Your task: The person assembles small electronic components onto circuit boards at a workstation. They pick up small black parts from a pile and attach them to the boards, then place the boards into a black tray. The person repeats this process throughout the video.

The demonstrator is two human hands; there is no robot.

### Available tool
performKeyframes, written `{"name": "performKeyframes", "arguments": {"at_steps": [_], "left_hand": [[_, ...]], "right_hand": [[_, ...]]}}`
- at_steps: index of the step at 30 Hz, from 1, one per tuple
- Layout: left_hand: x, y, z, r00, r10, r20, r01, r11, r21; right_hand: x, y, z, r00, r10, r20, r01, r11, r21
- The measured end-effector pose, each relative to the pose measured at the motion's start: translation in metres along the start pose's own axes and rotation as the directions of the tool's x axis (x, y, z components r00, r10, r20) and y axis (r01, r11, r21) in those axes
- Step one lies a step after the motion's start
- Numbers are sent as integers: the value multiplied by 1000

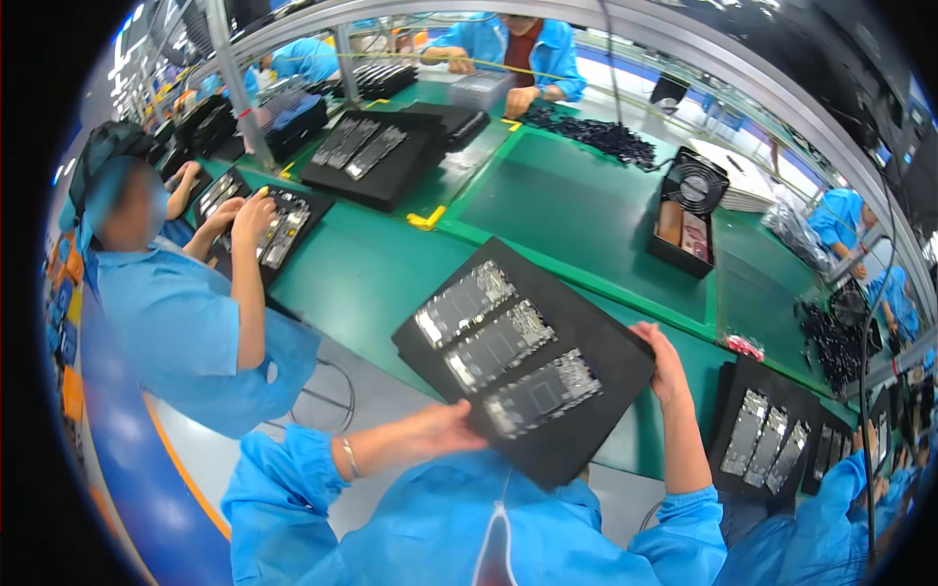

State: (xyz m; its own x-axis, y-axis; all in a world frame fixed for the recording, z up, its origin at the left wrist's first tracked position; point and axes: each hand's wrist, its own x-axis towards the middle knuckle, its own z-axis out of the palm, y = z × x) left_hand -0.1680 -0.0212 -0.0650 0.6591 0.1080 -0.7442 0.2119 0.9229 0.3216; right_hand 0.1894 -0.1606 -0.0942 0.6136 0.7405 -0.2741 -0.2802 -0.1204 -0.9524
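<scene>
Between my two hands a black foam tray [596, 430] is held tilted over the near edge of the green bench. Three circuit boards lie side by side in it: an upper board [466, 301], a middle board [500, 344] and a lower board [543, 393]. My left hand [445, 428] grips the tray's near left edge, its fingers partly hidden under it and a bracelet at the wrist. At the right corner my right hand [664, 359] holds the tray, thumb on top and fingers beneath.
At left a co-worker [186, 313] handles boards on another black tray [303, 230]. A loaded tray [391, 186] lies across the bench [352, 264]. Beyond stand a black box with a fan [696, 186], a heap of black parts [596, 135] and another person [508, 59]. More boards [767, 439] lie right.
</scene>
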Motion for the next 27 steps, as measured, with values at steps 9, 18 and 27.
{"name": "performKeyframes", "arguments": {"at_steps": [9,18,27], "left_hand": [[64,-24,87,926,-234,296,147,946,289],[30,109,82,278,719,637,-254,-584,771],[49,138,70,516,628,583,-319,-491,811]], "right_hand": [[-75,10,-3,809,-418,-414,238,876,-420],[-95,-9,130,621,-554,555,693,55,-719],[-79,-18,95,729,-543,418,516,34,-856]]}}
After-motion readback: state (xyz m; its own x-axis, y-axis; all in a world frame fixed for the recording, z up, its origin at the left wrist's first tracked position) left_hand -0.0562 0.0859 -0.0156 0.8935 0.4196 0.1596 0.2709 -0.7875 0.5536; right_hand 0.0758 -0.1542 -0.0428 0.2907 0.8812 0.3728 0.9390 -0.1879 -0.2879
